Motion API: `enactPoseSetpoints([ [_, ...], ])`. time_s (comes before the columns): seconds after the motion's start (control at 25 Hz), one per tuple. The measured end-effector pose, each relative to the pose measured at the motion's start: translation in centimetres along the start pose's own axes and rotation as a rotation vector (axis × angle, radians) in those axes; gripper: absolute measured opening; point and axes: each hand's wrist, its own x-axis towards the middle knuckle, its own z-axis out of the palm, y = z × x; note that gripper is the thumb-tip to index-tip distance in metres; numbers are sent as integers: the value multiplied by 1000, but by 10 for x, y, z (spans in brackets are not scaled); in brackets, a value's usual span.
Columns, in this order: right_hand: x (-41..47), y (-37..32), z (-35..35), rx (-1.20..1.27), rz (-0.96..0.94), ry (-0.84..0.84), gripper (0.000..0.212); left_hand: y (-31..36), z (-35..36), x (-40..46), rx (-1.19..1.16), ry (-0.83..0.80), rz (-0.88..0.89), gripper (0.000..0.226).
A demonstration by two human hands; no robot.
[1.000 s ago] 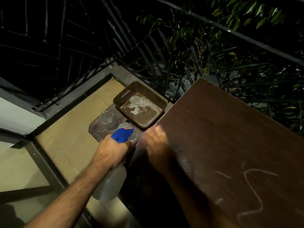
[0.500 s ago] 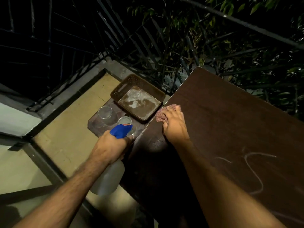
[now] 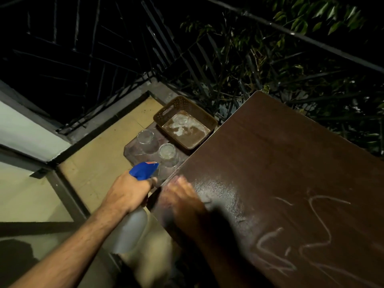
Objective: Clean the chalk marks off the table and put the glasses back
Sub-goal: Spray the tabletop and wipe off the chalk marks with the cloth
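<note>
Right of the blurred right hand [image 3: 182,196] lie chalk marks [image 3: 320,231]; left hand [image 3: 131,192] grips spray bottle [image 3: 133,225].

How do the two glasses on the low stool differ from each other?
The far glass stands nearer the railing, beside the basket's left corner; the near glass stands nearer the table and the spray bottle's blue head. The near glass's top looks cloudier; the far glass's looks clearer. Both are clear tumblers, standing apart.

**Balcony at night**

Dark metal railing [image 3: 116,65] fills upper left & runs along top right. Leafy branches [image 3: 291,59] behind it, upper right. Yellowish floor tiles [image 3: 97,163] at centre left w/ grey curb. Pale wall [image 3: 27,129] at left edge, poss. a door frame below.
</note>
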Motion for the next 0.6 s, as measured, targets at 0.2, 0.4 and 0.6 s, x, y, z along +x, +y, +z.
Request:
enactPoseSetpoints([
  [0.2, 54, 27, -70, -107, 373, 12, 54, -16, -8, -14, -27, 30, -23, 36],
  [0.4, 17, -50, -2, 19, 67, -210, 52, -24, -4, -20, 1, 37, -9, 33],
  [0.6, 3, -51, 0, 59, -72, -201, 39, -29, 9, -18, -27, 30, -9, 32],
])
